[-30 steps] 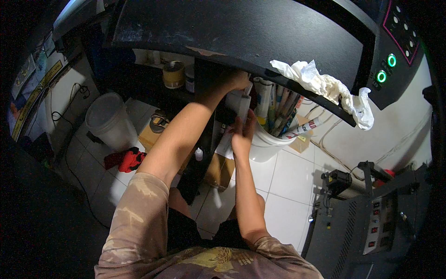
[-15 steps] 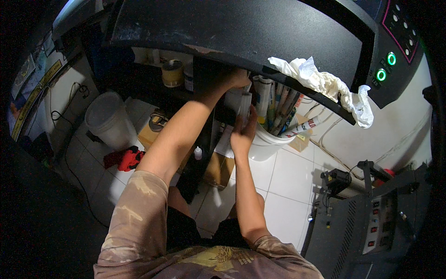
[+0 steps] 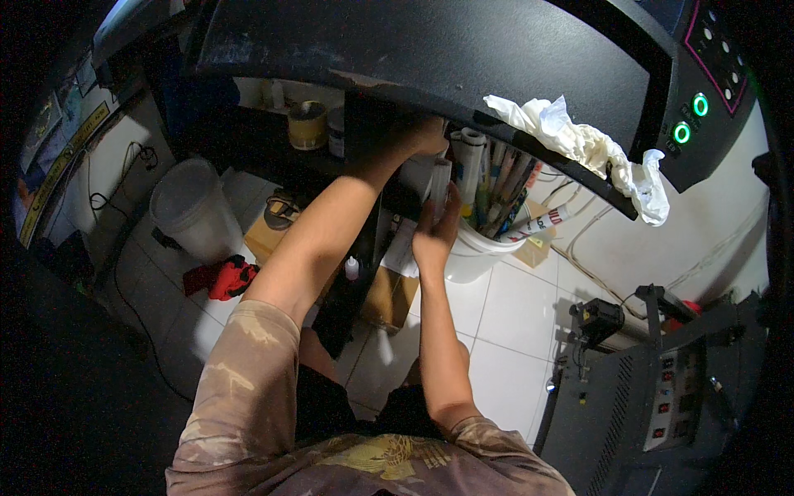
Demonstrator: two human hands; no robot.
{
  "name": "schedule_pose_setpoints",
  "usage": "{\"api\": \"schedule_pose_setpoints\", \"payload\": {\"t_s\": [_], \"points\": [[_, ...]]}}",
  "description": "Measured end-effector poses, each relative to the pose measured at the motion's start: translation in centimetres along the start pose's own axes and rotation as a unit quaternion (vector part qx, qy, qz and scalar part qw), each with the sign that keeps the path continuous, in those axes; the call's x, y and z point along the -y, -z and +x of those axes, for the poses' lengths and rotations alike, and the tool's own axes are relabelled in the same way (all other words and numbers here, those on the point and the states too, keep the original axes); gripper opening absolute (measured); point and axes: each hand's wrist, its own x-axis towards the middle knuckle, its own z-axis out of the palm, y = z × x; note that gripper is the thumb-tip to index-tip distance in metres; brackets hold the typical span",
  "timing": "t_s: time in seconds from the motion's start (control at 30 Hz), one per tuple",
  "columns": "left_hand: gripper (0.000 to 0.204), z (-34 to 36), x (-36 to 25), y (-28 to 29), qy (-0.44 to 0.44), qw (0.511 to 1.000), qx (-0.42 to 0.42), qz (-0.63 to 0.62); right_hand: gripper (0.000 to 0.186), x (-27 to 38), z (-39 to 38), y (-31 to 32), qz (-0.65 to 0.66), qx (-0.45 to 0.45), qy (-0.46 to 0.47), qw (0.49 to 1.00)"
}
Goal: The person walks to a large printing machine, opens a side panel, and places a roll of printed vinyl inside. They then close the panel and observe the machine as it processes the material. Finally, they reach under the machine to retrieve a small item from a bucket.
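Note:
Under the front edge of a large black machine (image 3: 397,50), my left hand (image 3: 426,136) reaches in. Its fingers are mostly hidden in shadow there, just above a clear plastic tube-like container (image 3: 440,178). My right hand (image 3: 437,231) has its fingers closed around the lower part of that container, which stands roughly upright. Right beside it, a white bucket (image 3: 475,258) is packed with several rolled sheets (image 3: 470,161).
Crumpled white cloth (image 3: 579,140) hangs on the machine's edge. On the shelf stands a yellowish can (image 3: 308,126). A translucent bucket (image 3: 192,211), red cloth (image 3: 227,279) and cardboard boxes (image 3: 389,298) sit on the tiled floor. Dark equipment (image 3: 653,397) stands at the right.
The view has shifted very slightly. Both hands and the clear container keep nearly the same places.

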Motion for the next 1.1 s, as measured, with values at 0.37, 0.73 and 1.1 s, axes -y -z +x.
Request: {"api": "schedule_pose_setpoints", "payload": {"t_s": [0.37, 0.73, 1.1], "points": [[0.053, 1.5, 2.5, -4.4, 0.068, 0.988, 0.049, -0.129, 0.045, -1.7, 0.1, -0.2, 0.032, 0.001, -0.019, 0.999], [0.038, 2.1, 4.8, -6.9, 0.022, 0.967, 0.008, -0.255, 0.039, 0.7, 0.9, 0.8, 0.491, 0.054, -0.319, 0.809], [0.035, 1.3, 3.6, -4.6, 0.044, 0.974, 0.035, -0.221, 0.038, 0.2, 1.3, 0.1, 0.163, 0.035, -0.113, 0.979]]}}
